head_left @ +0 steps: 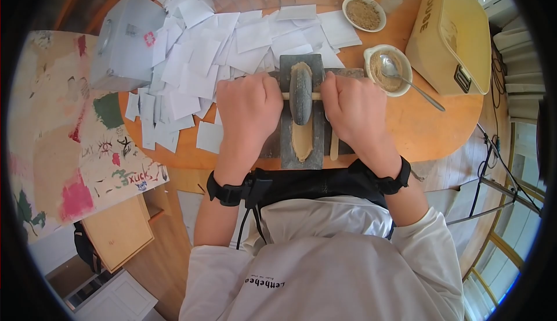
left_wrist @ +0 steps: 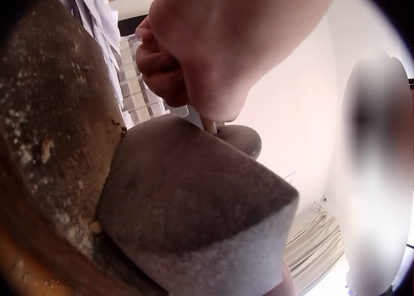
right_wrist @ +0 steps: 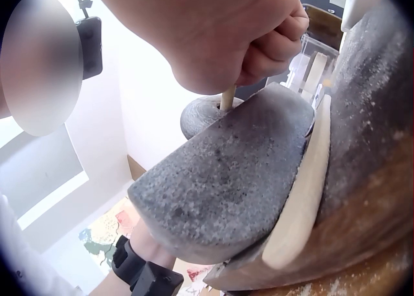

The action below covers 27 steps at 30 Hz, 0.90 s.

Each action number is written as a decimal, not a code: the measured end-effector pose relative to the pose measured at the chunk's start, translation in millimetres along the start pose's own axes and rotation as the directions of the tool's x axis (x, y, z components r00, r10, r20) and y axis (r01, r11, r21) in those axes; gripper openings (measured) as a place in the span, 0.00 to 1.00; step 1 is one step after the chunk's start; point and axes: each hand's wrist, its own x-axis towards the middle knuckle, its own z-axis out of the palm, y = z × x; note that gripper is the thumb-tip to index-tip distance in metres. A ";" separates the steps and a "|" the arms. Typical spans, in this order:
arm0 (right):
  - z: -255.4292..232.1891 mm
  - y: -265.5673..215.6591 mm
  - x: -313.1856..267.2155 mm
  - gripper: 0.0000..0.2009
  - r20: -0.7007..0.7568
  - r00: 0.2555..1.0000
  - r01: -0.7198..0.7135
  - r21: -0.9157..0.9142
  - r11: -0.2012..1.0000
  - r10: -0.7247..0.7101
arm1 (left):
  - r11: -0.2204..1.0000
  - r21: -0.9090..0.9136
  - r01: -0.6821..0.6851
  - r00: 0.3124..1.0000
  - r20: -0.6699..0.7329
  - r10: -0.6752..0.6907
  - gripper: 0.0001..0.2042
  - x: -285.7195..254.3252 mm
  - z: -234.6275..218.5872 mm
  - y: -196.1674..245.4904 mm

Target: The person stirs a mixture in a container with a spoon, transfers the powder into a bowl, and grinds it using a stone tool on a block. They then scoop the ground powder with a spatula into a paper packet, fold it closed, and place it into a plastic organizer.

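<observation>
- To roll the stone wheel [head_left: 300,97] well, press evenly through both fists, keeping it upright and clear of the trough's [head_left: 286,147] walls.
- At nine o'clock from the wheel, the left hand [head_left: 249,109] grips the wooden handle [head_left: 317,96], fingers curled tight; at three o'clock, the right hand [head_left: 357,109] does likewise.
- The wheel is dark grey, rough and narrow, standing in the trough's twelve o'clock half.
- Tan powder [head_left: 301,141] lines the hollow, showing openly towards six o'clock.
</observation>
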 end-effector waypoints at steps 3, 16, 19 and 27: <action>-0.8 -1.9 -11.1 0.20 0.016 0.999 -0.028 0.004 1.000 0.028 | 0.999 0.007 0.037 0.999 0.038 -0.037 0.15 -9.1 -3.1 3.0; -16.5 -17.7 -44.9 0.19 0.052 0.999 0.007 0.041 0.999 -0.009 | 1.000 0.009 0.028 0.998 0.054 -0.028 0.13 -46.8 -15.7 8.3; -14.3 -16.7 -46.0 0.18 0.032 0.999 0.015 0.050 0.999 -0.017 | 0.999 -0.022 0.041 0.998 0.045 -0.040 0.13 -47.6 -15.9 8.3; -5.9 -10.2 -25.4 0.19 0.011 0.999 -0.038 -0.008 0.999 0.038 | 0.998 -0.005 0.070 0.997 0.031 -0.070 0.14 -26.0 -4.2 5.8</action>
